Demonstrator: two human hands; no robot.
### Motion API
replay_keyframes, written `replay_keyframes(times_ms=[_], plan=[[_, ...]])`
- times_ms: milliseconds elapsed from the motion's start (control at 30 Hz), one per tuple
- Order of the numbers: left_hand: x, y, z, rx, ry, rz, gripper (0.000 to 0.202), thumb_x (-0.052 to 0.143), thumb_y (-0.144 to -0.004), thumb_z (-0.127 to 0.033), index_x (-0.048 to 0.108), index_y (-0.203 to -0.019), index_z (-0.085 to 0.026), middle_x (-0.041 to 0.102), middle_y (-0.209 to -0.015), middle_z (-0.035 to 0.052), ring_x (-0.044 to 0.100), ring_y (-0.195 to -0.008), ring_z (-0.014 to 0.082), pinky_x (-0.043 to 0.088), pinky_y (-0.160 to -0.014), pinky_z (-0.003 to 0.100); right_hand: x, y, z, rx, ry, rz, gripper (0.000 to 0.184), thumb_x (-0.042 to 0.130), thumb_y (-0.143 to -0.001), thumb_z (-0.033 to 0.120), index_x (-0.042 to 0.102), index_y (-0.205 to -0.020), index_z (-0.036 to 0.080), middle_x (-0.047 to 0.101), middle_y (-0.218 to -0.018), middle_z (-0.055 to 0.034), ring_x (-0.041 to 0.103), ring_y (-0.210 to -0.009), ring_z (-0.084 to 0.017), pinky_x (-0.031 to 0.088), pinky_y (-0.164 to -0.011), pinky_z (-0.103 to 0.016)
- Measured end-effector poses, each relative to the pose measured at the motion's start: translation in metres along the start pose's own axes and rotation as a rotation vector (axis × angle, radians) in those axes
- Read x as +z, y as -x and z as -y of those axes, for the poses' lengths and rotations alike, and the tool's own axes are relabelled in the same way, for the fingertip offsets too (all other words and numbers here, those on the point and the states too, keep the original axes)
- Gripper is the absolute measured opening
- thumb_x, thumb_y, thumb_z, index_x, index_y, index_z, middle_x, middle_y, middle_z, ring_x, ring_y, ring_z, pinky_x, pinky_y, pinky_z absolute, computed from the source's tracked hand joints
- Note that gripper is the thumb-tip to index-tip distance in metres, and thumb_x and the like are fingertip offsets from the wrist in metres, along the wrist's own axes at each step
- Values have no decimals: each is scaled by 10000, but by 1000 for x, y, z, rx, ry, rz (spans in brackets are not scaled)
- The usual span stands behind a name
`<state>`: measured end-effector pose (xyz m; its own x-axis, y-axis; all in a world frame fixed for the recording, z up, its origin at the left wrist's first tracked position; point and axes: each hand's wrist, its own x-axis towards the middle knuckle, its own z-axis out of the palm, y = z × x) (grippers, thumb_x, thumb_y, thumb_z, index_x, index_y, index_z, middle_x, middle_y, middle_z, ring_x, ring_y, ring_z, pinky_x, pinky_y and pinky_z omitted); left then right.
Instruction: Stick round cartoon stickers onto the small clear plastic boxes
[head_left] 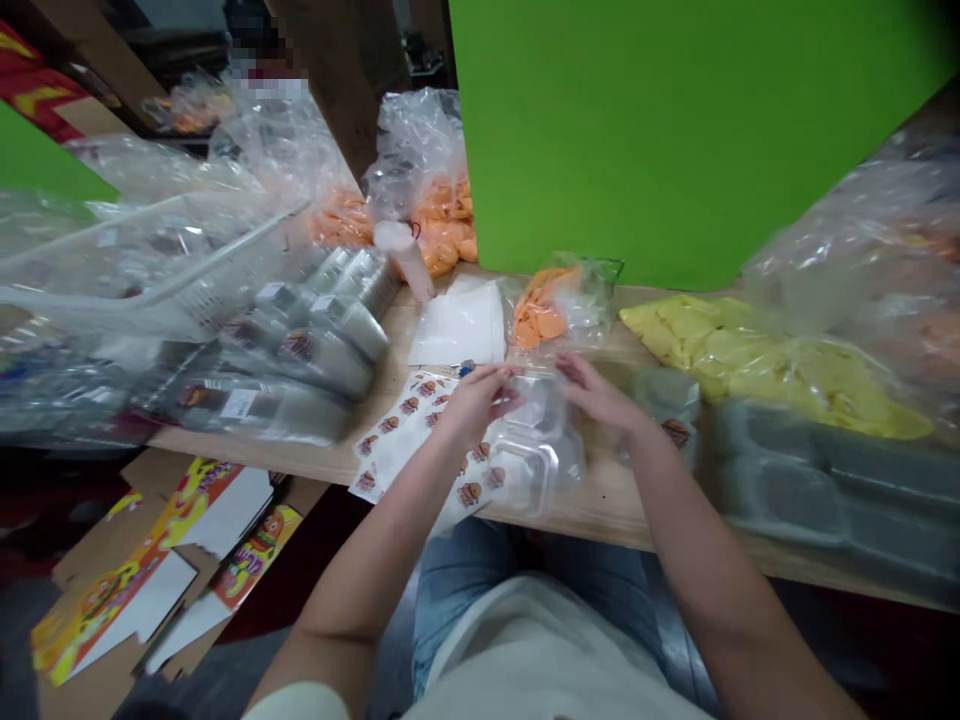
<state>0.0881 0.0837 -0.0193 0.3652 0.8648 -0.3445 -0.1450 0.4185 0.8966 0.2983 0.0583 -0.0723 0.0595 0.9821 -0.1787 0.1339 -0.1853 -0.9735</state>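
A clear plastic clamshell tray (pixel 534 455) lies on the wooden table (pixel 600 505) in front of me. My left hand (pixel 480 393) rests at its far left edge with the fingers curled, pinching the rim or something small I cannot make out. My right hand (pixel 600 392) touches the tray's far right edge, fingers bent and close together. A sheet of burger stickers (pixel 405 425) lies under my left wrist. Just beyond the hands sits a small bag of orange pieces (pixel 551 305).
Stacks of clear trays (pixel 315 345) and a white wire basket (pixel 172 280) fill the left. A bag of yellow pieces (pixel 772 365) and grey trays (pixel 825 480) lie right. Bags of orange pieces (pixel 442 225), a white sheet (pixel 461 325) and a green board (pixel 675 130) stand behind. Printed cartons (pixel 165 560) lie on the floor.
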Motion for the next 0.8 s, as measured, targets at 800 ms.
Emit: replay_keyframes(times_ms=[800], plan=[[-122, 134, 129, 155, -545, -1148, 488, 641, -712, -364, 463, -1119, -161, 444, -1159, 123, 474, -1044, 211, 446, -815, 344, 12, -10, 0, -145, 378, 28, 468, 509, -796, 485, 520, -1178, 214, 551, -1208, -73, 522, -1068, -221, 402, -932, -405]])
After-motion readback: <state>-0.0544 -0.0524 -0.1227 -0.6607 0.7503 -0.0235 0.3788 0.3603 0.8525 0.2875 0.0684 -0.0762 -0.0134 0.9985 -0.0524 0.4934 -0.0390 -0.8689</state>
